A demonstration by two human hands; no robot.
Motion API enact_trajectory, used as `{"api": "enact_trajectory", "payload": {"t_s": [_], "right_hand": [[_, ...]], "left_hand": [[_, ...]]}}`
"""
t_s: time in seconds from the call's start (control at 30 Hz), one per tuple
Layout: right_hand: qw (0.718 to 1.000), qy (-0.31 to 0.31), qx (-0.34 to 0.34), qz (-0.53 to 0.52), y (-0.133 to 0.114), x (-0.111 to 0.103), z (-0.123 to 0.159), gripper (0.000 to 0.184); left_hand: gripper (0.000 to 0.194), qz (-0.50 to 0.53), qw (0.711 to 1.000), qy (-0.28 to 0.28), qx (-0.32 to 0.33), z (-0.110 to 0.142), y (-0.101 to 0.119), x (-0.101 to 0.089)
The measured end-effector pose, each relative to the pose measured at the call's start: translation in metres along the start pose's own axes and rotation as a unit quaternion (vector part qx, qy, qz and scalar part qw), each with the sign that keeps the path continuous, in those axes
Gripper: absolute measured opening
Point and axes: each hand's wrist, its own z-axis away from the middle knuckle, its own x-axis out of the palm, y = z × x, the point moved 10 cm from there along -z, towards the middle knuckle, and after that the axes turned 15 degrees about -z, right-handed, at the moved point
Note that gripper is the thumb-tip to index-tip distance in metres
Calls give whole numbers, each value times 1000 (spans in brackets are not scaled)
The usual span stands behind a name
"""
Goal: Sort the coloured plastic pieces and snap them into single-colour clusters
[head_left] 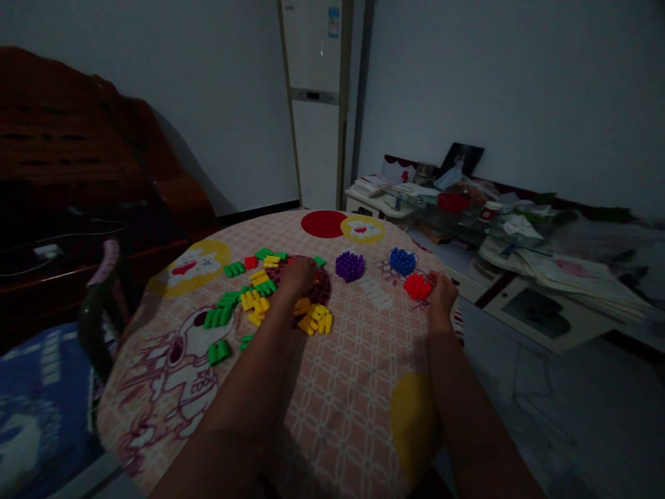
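Observation:
My left hand [301, 274] reaches over the loose plastic blocks at the middle of the table, its fingers curled together and whatever they grip hidden. Around it lie several yellow blocks [314, 319], several green blocks [219, 316] and a small red piece [251, 262]. At the right side, my right hand [443, 290] is closed at the edge of a tight cluster of red blocks [417, 286], fingertips touching it. Just behind is a blue cluster [402, 260]; a purple cluster [350, 266] stands between my hands.
The round table has a patterned pink cloth [353, 388]. A wooden bench [67, 132] and a chair [101, 305] are on the left. To the right, a low cabinet [540, 315] carries papers and clutter. A tall white appliance [316, 138] stands behind.

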Motion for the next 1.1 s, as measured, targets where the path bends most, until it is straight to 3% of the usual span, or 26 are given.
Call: {"api": "enact_trajectory", "payload": {"t_s": [0.2, 0.3, 0.43, 0.53, 0.6, 0.67, 0.77, 0.93, 1.1], "right_hand": [[1000, -2, -1, 14, 0, 0, 0, 43], [1000, 4, 4, 11, 0, 0, 0, 42], [1000, 8, 3, 14, 0, 0, 0, 42], [1000, 5, 0, 17, 1, 0, -1, 43], [1000, 0, -1, 16, 2, 1, -1, 43], [1000, 0, 0, 12, 2, 1, -1, 43], [1000, 1, 3, 7, 2, 1, 0, 43], [1000, 6, 5, -3, 0, 2, 2, 42], [1000, 7, 8, 9, 2, 2, 1, 42]], "left_hand": [[23, 14, 984, -69, 164, 17, 81, 20], [27, 86, 965, -88, 231, 22, 102, 26], [37, 145, 960, -97, 217, 20, 86, 26], [47, 158, 946, -147, 242, 28, 82, 30], [57, 151, 935, -170, 272, 38, 89, 32], [58, 133, 941, -149, 274, 41, 94, 29], [45, 120, 957, -110, 239, 38, 100, 25], [32, 182, 959, -105, 191, 32, 114, 24], [35, 262, 950, -77, 154, 23, 150, 27]]}}
